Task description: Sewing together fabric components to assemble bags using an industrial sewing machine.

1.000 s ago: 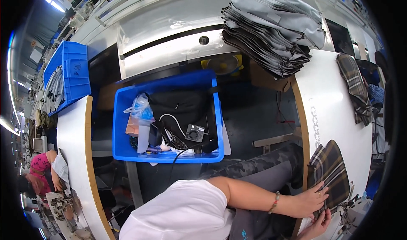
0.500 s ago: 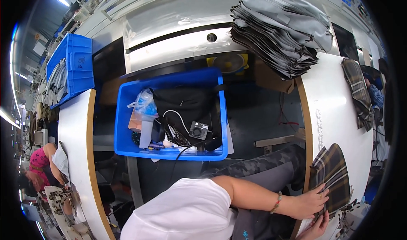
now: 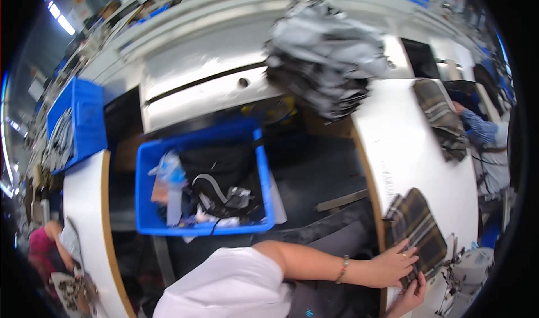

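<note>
A folded piece of dark brown plaid fabric (image 3: pixel 422 231) lies on the white tabletop at the right, beside a sewing machine (image 3: pixel 469 267). My left hand (image 3: pixel 393 263), with a ring and a beaded bracelet, grips the near edge of this fabric, its fingers over the top. Just below it, my right hand (image 3: pixel 414 293) pinches the fabric's lower corner between thumb and fingers. Part of the right palm and the forearm are cut off by the lower edge of the view.
On the white table (image 3: pixel 387 132) lie more plaid fabric (image 3: pixel 441 116) and a tall stack of grey pieces (image 3: pixel 325 54). A blue bin (image 3: pixel 205 228) holds a black bag, cables and a small fan-like device. Another blue crate (image 3: pixel 90 121) stands left. Other people (image 3: pixel 42 250) work on both sides.
The whole view has shifted, so the table, bin and stack appear farther left, with some blur. Both hands stay on the plaid fabric, and its fanned-out layers now look closer together.
</note>
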{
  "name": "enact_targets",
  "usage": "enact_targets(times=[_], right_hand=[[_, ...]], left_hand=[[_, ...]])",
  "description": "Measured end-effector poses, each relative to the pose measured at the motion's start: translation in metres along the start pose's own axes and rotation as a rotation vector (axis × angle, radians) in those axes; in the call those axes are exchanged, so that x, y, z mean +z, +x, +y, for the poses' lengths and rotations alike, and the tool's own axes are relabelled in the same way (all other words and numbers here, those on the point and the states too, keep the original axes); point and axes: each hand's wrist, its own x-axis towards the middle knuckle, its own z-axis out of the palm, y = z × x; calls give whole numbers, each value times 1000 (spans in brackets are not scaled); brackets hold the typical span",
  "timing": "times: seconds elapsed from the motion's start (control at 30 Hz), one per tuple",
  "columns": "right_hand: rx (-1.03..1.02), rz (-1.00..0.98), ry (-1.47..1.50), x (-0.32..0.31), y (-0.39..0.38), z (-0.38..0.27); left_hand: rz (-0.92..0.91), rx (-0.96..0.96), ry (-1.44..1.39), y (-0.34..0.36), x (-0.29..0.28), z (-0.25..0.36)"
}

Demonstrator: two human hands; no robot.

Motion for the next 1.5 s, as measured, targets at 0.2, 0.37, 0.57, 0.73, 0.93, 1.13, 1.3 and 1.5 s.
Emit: enact_targets(times=[0.2,0.37,0.57,0.73,0.93,1.13,1.3,1.5], right_hand=[[4,-41,-64,-23,5,45],[-187,11,-167,5,-5,-5],[-176,24,-181,6,-3,-9],[-248,78,-229,1,-2,1],[-268,64,-240,8,1,-4],[-214,70,-227,12,-2,-4],[-235,79,-263,7,-4,-6],[-242,78,-285,8,-2,-6]], left_hand=[[-21,68,3,21,-84,-49],[223,125,198,102,-154,-117],[196,-172,299,200,-174,-174],[245,-159,504,224,-180,-180],[158,-571,1116,183,-314,-193],[13,-831,828,127,-402,-224],[14,-709,657,87,-399,-229],[422,-738,764,94,-389,-243]])
